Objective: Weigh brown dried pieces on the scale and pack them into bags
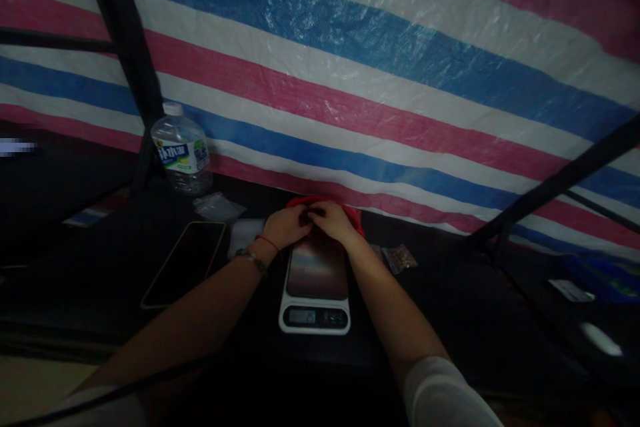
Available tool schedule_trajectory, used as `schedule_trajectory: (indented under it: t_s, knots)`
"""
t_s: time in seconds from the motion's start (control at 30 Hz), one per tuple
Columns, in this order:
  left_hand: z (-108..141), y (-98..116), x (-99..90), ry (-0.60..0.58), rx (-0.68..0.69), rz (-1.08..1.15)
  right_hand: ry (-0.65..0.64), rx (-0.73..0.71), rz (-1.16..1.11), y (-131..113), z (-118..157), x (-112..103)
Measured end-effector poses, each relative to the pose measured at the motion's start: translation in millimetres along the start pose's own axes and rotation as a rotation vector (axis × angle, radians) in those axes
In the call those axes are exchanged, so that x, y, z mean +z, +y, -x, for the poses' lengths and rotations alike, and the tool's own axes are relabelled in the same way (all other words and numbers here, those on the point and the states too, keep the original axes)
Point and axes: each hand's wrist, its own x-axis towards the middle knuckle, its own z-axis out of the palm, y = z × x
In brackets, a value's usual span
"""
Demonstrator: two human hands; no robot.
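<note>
A white kitchen scale [314, 315] with a dark, shiny plate lies in front of me, its display lit. At its far end is a red plastic bag [354, 216], largely covered by my hands. My left hand [287, 227], with a red cord and a beaded bracelet at the wrist, is closed, its fingers bent at the bag. From the other side my right hand [333, 219] meets it, fingers curled in and closed on the bag too. The fingertips nearly touch; dark shadow hides what lies between them.
To the left lie a phone [187, 263], clear plastic bags [219, 206] and a large clear bottle [183, 150]. Small filled packets [399, 257] lie right of the scale. A striped tarp [350, 100] hangs behind, with dark frame bars [120, 27] at both sides.
</note>
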Motion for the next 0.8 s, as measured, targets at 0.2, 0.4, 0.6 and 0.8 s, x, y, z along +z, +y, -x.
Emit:
schedule_trajectory:
  t_s: [0.2, 0.4, 0.6, 0.8]
  knots:
    - [0.1, 1.1, -0.9, -0.011, -0.017, -0.005, 0.070, -0.043, -0.008, 1.5, 0.0, 0.9]
    - [2.4, 3.2, -4.1, 0.029, -0.053, 0.019, 0.079, -0.007, 0.148, 6.1, -1.7, -7.0]
    - [5.0, 2.0, -6.2, 0.113, -0.084, 0.048, -0.163, 0.077, 0.167, 9.1, 5.7, -7.2]
    - [5.6, 0.6, -8.5, 0.119, -0.084, 0.011, -0.219, 0.099, 0.185, 13.9, 7.3, 2.1]
